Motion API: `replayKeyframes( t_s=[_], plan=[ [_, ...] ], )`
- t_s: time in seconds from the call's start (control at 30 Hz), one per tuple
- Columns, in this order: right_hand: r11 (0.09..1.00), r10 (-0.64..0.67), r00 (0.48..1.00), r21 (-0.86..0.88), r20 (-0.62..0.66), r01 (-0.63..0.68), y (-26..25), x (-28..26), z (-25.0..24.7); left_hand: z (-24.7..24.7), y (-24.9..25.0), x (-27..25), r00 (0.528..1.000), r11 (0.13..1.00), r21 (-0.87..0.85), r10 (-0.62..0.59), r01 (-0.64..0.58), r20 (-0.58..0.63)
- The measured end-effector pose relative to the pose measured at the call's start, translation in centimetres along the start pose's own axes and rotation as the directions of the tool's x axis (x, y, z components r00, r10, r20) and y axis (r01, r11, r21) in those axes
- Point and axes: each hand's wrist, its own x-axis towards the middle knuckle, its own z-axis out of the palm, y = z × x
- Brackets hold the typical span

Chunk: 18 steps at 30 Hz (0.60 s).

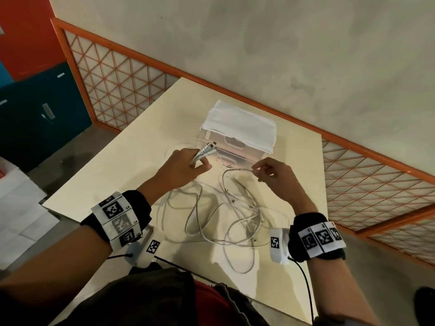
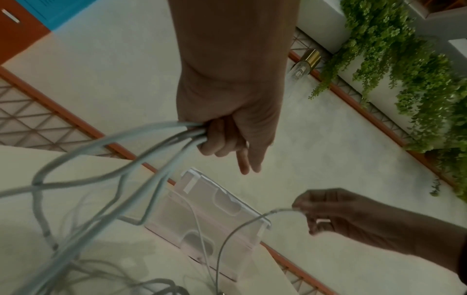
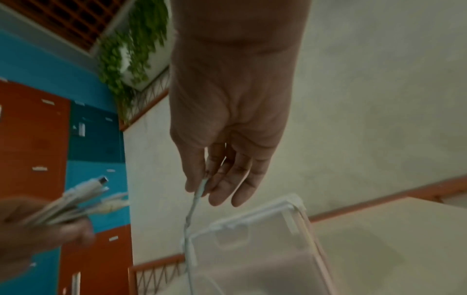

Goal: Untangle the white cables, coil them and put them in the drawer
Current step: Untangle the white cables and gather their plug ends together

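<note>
- The job looks to be at an early stage: the white cables (image 1: 221, 217) lie mostly in a loose tangle on the table (image 1: 117, 175), between the person's wrists, and nothing is coiled.
- The left hand (image 1: 183, 168) is closed round a bunch of plug ends (image 1: 206, 150), fanned out above its fingers, so gathering the ends appears under way.
- The right hand (image 1: 275, 172) pinches one more cable between thumb and fingertips, lifting it off the heap toward the bunch.
- Left to do: free each cable, coil it, and put it in the drawer (image 1: 237, 147).
- The drawer unit, clear plastic with a white cloth (image 1: 237, 123) on top, stands just behind the hands; whether a drawer is pulled open I cannot tell through the glare.
- In the way: loops crossing one another in the heap, likely to snag when pulled. Lockers (image 1: 35, 118) and a lattice panel (image 1: 122, 78) stand well apart.
</note>
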Motion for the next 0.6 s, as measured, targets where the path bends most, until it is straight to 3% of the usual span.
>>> replayKeyframes(
  t_s=[0.2,0.3,0.47,0.6],
  plan=[
    [0.982,-0.155,0.987,0.113,0.045,0.149,-5.2,0.1,-1.7,1.4,2.2,0.2,0.995,0.961,-0.265,0.089,-0.074,0.046],
    [0.958,-0.175,0.983,0.239,0.048,0.159,-7.1,0.1,-1.4,2.0,2.7,0.0,0.988,0.925,-0.374,0.116,-0.07,0.102],
    [0.922,-0.151,0.989,0.361,0.002,0.14,-8.0,0.4,-0.7,2.4,3.8,-0.9,0.976,0.889,-0.444,0.185,-0.116,0.114],
    [0.897,-0.138,0.989,0.418,-0.045,0.144,-8.4,0.3,0.1,2.6,3.9,-1.1,0.978,0.926,-0.353,0.182,-0.136,0.102]
  ],
)
